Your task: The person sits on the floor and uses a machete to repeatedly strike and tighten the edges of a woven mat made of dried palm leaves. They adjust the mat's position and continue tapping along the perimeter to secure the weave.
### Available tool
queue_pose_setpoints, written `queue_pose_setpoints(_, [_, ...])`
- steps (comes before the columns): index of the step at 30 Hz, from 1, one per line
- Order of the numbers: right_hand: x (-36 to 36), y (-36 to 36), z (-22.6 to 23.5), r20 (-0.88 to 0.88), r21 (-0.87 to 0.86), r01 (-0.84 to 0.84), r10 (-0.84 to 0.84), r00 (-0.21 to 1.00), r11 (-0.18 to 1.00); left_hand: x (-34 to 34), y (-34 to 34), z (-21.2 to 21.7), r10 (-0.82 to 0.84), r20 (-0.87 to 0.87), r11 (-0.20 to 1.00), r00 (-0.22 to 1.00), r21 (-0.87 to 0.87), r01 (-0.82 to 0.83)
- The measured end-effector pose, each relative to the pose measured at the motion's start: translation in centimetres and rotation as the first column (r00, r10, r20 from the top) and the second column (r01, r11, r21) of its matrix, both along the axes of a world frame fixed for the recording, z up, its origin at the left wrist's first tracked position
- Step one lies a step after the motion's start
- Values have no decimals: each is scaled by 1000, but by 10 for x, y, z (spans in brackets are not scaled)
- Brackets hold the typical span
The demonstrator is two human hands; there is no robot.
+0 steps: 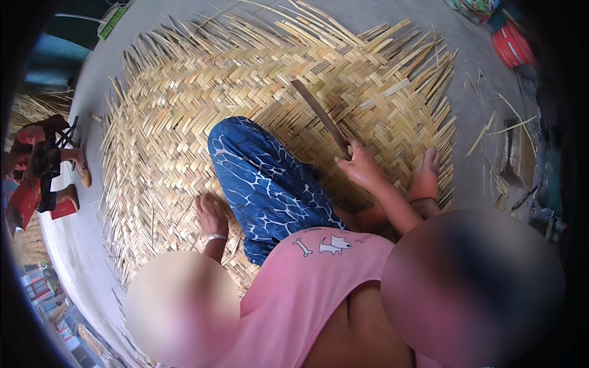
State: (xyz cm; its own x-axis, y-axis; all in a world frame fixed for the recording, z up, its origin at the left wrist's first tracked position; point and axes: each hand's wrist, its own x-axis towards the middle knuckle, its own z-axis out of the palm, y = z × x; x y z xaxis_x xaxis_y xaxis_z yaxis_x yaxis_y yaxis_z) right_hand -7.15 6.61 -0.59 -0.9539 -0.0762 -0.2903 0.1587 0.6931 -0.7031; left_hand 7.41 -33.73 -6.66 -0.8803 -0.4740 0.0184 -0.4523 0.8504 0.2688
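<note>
A large mat [165,132] woven from pale split strips in a zigzag pattern lies on the floor beneath me, loose strip ends fringing its edges. In my right hand [361,167] is a long, flat brown bar [320,114]; its far end points up and left over the weave. Whether it is wood or rusty metal I cannot tell. My left hand [210,216] rests on the mat with its fingers stretched out, beside my raised knee in blue patterned trousers [264,178]. It holds nothing.
At the far right stands a red bucket [510,46]. Below it are a wooden block [517,153] and scattered strips [481,134]. A green-bristled brush [113,23] lies at the upper left. Another person's legs and sandalled feet [83,168] show at the left edge.
</note>
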Motion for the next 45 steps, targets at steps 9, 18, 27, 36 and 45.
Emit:
queue_pose_setpoints(9, [-4, -19, 46, 221, 392, -257, 181, 958, 883, 77, 31, -2, 5, 52, 985, 999, -171, 4])
queue_pose_setpoints(18, [-48, -10, 137, 202, 613, -423, 385, 901, 667, 79, 20, -13, -123, 205, 977, 971, -148, 155])
queue_pose_setpoints(27, [-94, 2, 242, -128, 839, -201, 541, 831, 507, -183, 248, 55, -331, -233, 940, 915, 10, 342])
queue_pose_setpoints(36, [-130, 15, 307, -180, 940, 3, 489, 853, 342, -199, 288, 42, -447, -394, 879, 803, -26, 476])
queue_pose_setpoints(45, [-129, 90, 318, -25, 972, -100, 514, 857, 213, -202, 278, 62, -521, -352, 853, 778, -191, 485])
